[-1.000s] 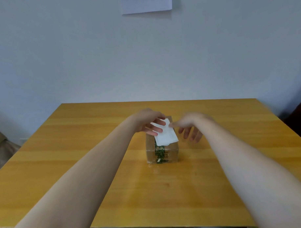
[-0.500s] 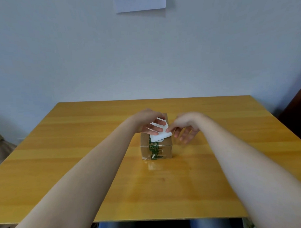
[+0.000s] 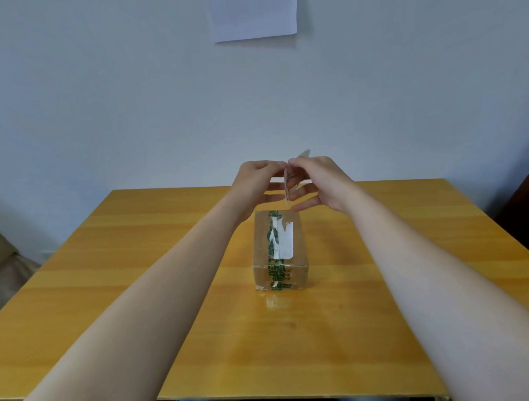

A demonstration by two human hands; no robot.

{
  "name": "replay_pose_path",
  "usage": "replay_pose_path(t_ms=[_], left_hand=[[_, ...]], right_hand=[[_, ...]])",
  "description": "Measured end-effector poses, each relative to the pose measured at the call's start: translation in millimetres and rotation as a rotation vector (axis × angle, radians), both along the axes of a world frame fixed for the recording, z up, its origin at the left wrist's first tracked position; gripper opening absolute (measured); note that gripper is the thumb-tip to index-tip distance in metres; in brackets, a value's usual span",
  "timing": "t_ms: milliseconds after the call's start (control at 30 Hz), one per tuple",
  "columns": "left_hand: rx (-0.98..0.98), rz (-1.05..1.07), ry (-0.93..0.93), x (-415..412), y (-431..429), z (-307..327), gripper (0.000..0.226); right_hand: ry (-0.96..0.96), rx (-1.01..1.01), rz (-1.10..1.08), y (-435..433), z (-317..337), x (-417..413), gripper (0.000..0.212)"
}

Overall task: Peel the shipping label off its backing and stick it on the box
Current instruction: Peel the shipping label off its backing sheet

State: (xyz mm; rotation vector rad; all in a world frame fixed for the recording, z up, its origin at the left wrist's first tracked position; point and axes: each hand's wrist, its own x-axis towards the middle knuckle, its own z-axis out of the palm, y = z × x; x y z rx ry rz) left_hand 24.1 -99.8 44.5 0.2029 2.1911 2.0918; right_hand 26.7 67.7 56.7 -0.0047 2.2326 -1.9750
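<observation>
Left hand [image 3: 258, 182]: raised above the table, thumb and forefinger closed in a pinch on the near-left edge of the label sheet; the other fingers stretch loosely rightward beneath it.
Right hand [image 3: 318, 180]: raised level with the left, its fingertips meeting the left hand's at the sheet; thumb and forefinger pinch the sheet's upper part, the remaining fingers fan out downward and to the left.
Shipping label [image 3: 290, 181]: a thin pale sheet held between the two hands, seen nearly edge-on and blurred (whether label and backing have begun to part cannot be told); one corner pokes up above the right hand's knuckles, the lower end hangs just below the fingers.
Box [image 3: 279, 250]: a small brown cardboard carton standing on the table directly below and nearer than the hands, clear of both; its far end lies just under the right hand's lowest fingers, though apart from them.
Box top: a strip of green-printed tape runs along its length and down the near face; white torn paper remnants sit on the top, right of the tape.
Table [image 3: 140, 279]: yellow wooden top under both forearms, which reach over it from the near edge on either side of the box.
Wall paper [image 3: 255, 14]: a white sheet on the pale wall, high above and beyond the hands.
</observation>
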Motion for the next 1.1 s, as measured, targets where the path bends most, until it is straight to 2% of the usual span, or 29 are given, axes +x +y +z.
replay_pose_path(t_ms=[200,367,600,867,1100], left_hand=[[0.108,0.011,-0.004,1.9,-6.5,7.4,0.032],[0.103,0.001,-0.005,3.4,-7.6,8.9,0.036],[0.099,0.022,-0.001,3.8,-4.8,9.6,0.03],[0.088,0.038,-0.005,4.9,-3.0,9.9,0.029],[0.077,0.062,-0.01,5.9,-3.6,10.8,0.031]], right_hand=[[0.121,-0.022,-0.022,-2.6,4.2,2.0,0.025],[0.133,-0.008,-0.039,-3.3,5.6,3.4,0.025],[0.165,-0.017,-0.034,-1.5,6.8,6.3,0.02],[0.187,0.018,-0.04,-0.4,8.5,9.5,0.042],[0.201,0.032,-0.063,-2.0,7.1,8.5,0.025]])
